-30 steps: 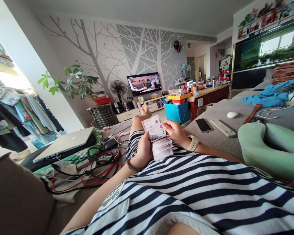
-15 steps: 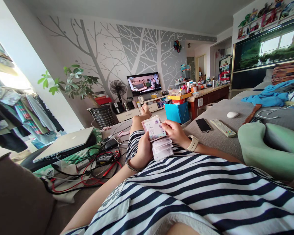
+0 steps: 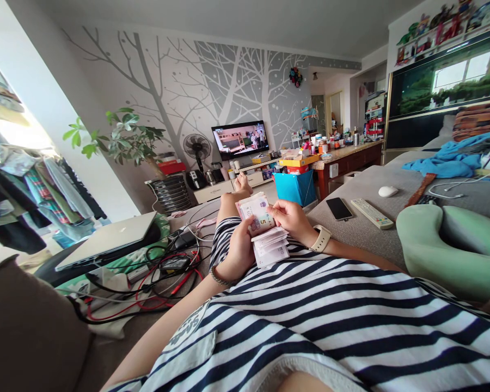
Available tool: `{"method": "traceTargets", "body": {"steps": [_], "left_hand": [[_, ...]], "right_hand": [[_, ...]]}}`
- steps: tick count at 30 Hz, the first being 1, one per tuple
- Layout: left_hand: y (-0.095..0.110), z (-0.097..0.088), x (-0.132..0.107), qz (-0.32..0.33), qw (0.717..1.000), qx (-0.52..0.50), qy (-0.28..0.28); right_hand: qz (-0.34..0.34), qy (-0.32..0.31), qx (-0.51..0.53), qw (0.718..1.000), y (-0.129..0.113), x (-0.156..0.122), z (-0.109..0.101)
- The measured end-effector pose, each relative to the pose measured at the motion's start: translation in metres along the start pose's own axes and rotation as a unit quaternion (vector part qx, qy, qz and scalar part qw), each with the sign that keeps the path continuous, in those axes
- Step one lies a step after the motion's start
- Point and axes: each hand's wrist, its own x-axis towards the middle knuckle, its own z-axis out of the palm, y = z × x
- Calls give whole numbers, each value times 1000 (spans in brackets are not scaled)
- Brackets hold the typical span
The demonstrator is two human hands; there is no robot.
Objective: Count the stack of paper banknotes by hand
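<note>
A stack of banknotes (image 3: 256, 212) is in my left hand (image 3: 237, 249), its thumb pressed on the front of the notes. The top note shows a large 5 and a purple mark. At the stack's right edge, my right hand (image 3: 293, 220) pinches the edge of a banknote, fingers curled. Below the hands, more notes folded downward (image 3: 271, 248) hang fanned from the stack over the striped shirt. A bracelet circles my left wrist, and a pale watch (image 3: 322, 238) is on my right one.
To the right on the grey sofa lie a phone (image 3: 338, 209), a remote control (image 3: 371, 213), a white mouse (image 3: 387, 191) and a green neck pillow (image 3: 416, 256). On the left are a laptop (image 3: 110, 237) and tangled cables (image 3: 167, 272). A television (image 3: 240, 140) stands ahead.
The top of the stack now shows a different face, with a large 5 visible. My right fingers have shifted slightly left at the stack's edge. My left hand stays in place.
</note>
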Motion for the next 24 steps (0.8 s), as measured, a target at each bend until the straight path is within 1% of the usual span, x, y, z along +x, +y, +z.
{"method": "traceTargets", "body": {"steps": [2,4,9,13,15,18,20,24], "left_hand": [[0,-1,-1,10,1000,18,-10],[0,-1,-1,17,999,33,-18],[-1,-2,-1,14,999,43,-14],[-2,-2,1,-12,999,6,-34],[-3,-2,2,-11,999,-11,-39],[-3,-3,4,1,1000,-16,-24],[-3,-2,5,-3,1000,-14,-18],[-1,1,4,-14,999,-14,-27]], "right_hand": [[11,27,-33,999,2,1,0],[12,35,-50,998,4,2,0],[6,28,-56,998,8,2,0],[6,29,-52,998,8,2,0],[5,25,-45,999,7,2,0],[-1,18,-31,999,5,2,0],[-9,17,-24,1000,3,1,0],[-24,14,-15,999,-2,0,0]]}}
